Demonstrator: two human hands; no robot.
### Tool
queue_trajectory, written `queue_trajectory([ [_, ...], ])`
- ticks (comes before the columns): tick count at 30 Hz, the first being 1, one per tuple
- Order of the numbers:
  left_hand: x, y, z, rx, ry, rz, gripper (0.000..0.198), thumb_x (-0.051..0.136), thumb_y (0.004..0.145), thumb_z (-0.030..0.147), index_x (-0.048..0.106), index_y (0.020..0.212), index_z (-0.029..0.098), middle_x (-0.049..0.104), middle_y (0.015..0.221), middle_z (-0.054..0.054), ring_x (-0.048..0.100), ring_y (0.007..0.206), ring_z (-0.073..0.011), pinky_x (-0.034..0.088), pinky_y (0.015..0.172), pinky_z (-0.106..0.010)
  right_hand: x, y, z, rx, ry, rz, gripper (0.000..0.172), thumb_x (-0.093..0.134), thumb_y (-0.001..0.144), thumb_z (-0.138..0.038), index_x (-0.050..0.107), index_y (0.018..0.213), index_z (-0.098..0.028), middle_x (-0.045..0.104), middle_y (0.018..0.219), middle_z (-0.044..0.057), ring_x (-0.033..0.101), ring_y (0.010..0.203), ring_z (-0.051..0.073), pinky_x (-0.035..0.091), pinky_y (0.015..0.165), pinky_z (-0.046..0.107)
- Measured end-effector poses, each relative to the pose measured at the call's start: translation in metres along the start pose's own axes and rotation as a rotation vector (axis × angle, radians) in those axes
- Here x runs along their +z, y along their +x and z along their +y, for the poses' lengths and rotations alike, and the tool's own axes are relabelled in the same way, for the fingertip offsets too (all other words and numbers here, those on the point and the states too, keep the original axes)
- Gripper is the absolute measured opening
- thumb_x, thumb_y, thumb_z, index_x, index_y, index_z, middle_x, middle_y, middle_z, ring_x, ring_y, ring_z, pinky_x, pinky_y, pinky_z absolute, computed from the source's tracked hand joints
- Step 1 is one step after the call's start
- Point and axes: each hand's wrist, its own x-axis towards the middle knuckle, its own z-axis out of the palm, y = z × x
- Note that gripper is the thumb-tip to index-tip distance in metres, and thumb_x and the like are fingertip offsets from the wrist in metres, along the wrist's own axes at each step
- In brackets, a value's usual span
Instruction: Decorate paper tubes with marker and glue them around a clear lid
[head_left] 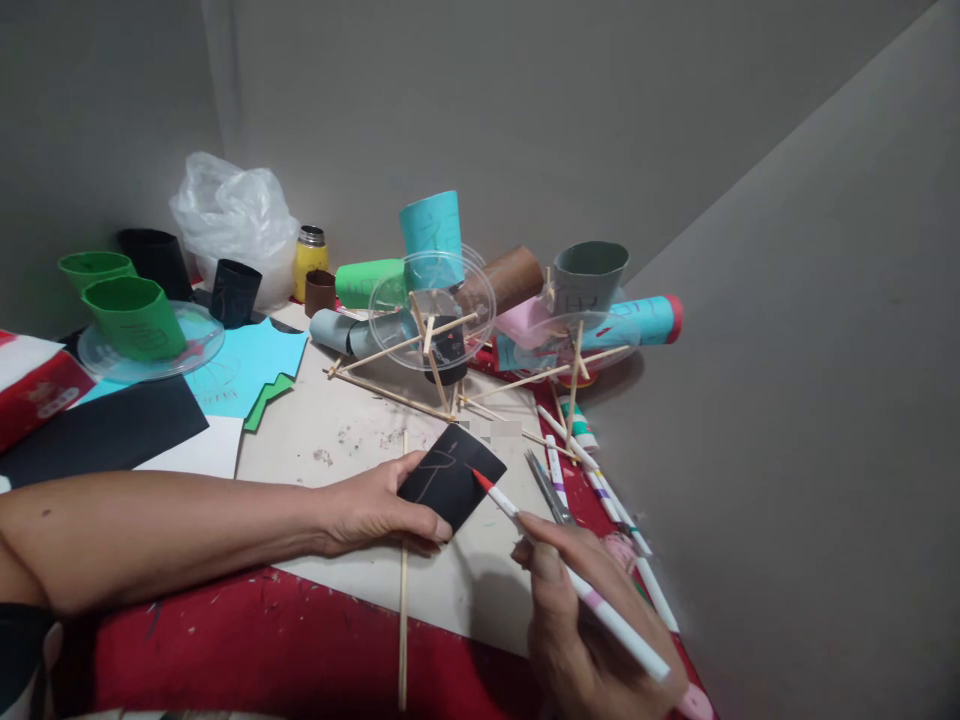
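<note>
My left hand (397, 505) grips a black paper tube (469, 470), thumb along its near side, and holds it tilted above the white board (480, 590). Faint line marks show on the tube's dark surface. In my right hand (577, 600) is a white marker (600, 605) with a red tip, which meets or nearly meets the tube; I cannot tell which. Below my left hand lies a thin wooden stick (403, 620). A pair of scissors (551, 490) lies just beyond my right hand, its handles hidden.
A stick frame (390, 355) carries clear plastic discs and coloured paper tubes, including a blue tube (433, 240). Green tubes (135, 318) stand on a plastic lid at left, beside coloured paper sheets (247, 370). Several markers (611, 500) line the right edge. A plastic bag (236, 220) and yellow bottle (310, 262) stand behind.
</note>
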Motion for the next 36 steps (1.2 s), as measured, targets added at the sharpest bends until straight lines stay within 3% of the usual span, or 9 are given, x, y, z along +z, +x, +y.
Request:
queue_trajectory([
  [17, -0.002, 0.001, 0.003, -0.042, -0.003, 0.020, 0.070, 0.087, 0.057, 0.024, 0.054, 0.119, 0.019, 0.065, 0.090, -0.002, 0.066, 0.081, -0.0172, 0.054, 0.078, -0.034, 0.002, 0.003, -0.001, 0.017, -0.078, 0.081, 0.017, 0.067, 0.093, -0.011, 0.073, 0.107, -0.019, 0.075, 0.085, 0.004, 0.069, 0.067, 0.017, 0.054, 0.063, 0.032],
  [29, -0.006, 0.004, 0.000, -0.054, -0.067, -0.007, 0.064, 0.088, 0.060, 0.022, 0.055, 0.114, 0.020, 0.066, 0.087, -0.001, 0.069, 0.080, -0.0174, 0.056, 0.077, -0.033, -0.001, 0.005, 0.004, 0.035, -0.091, 0.038, 0.013, 0.063, 0.097, -0.012, 0.072, 0.104, -0.018, 0.074, 0.083, 0.002, 0.066, 0.063, 0.013, 0.050, 0.059, 0.027],
  [36, -0.009, 0.005, 0.000, -0.082, -0.111, -0.045, 0.065, 0.087, 0.060, 0.019, 0.055, 0.117, 0.020, 0.067, 0.088, -0.002, 0.074, 0.084, -0.0201, 0.058, 0.077, -0.032, 0.001, -0.005, -0.001, 0.045, -0.027, 0.248, 0.027, 0.070, 0.089, -0.007, 0.076, 0.113, -0.019, 0.074, 0.087, 0.003, 0.068, 0.066, 0.015, 0.054, 0.062, 0.030],
])
